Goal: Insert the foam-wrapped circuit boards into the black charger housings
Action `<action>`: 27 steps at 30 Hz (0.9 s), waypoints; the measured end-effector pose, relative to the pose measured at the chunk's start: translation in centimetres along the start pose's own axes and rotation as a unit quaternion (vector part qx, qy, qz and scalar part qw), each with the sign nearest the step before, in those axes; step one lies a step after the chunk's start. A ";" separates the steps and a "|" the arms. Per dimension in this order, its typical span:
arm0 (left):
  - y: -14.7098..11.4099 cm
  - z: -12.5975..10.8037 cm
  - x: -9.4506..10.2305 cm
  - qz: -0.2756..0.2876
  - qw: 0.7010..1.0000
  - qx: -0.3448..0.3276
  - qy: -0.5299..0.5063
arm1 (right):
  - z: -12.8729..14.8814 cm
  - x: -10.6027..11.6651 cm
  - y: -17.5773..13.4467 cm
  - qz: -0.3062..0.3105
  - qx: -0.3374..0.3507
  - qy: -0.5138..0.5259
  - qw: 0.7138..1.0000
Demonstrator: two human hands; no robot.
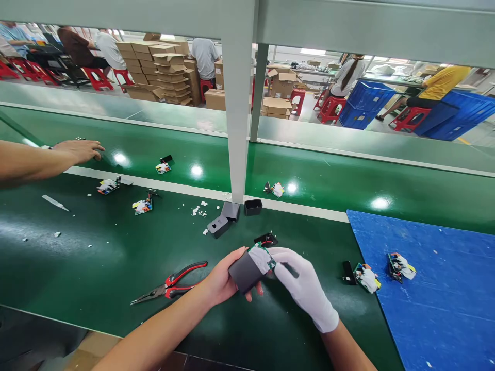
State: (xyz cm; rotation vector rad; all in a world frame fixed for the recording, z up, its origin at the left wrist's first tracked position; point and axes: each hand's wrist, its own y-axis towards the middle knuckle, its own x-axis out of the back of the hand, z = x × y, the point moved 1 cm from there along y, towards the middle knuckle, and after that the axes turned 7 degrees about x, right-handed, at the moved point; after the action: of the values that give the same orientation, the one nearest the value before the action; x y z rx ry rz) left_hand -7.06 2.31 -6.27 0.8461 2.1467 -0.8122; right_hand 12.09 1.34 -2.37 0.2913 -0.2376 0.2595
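My bare left hand (221, 281) is closed around a black plastic case (244, 273), held tilted above the green bench. Out of the case's upper right end sticks a circuit board (261, 257) covered with white filler. My right hand (305, 286), in a white glove, pinches the outer edge of that board. Just behind the board lies a black part with red wires (266, 238). Red-handled long-nose pliers (170, 286) rest to the left, partly behind my left forearm. Empty black cases (219, 225) and an open black case (253, 207) sit by the post.
A grey post (240, 113) rises ahead. Filled circuit boards lie left (142, 206) and right (367, 278), one on a blue mat (444, 309). White crumbs (199, 210) and a white blade-like strip (55, 202) lie leftward. A co-worker's hand (79, 150) reaches in at far left.
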 end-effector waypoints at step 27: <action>-1.5 -0.3 -1.6 -0.225 0.783 -0.186 0.550 | -0.1 -1.7 -1.7 -0.145 0.056 0.016 0.988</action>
State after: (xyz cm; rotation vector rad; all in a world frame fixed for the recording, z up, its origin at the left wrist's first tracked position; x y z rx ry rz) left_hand -7.41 1.12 -4.38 0.6384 3.4789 0.0418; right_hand 11.03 -0.54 -3.31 0.4282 -0.1461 -0.0110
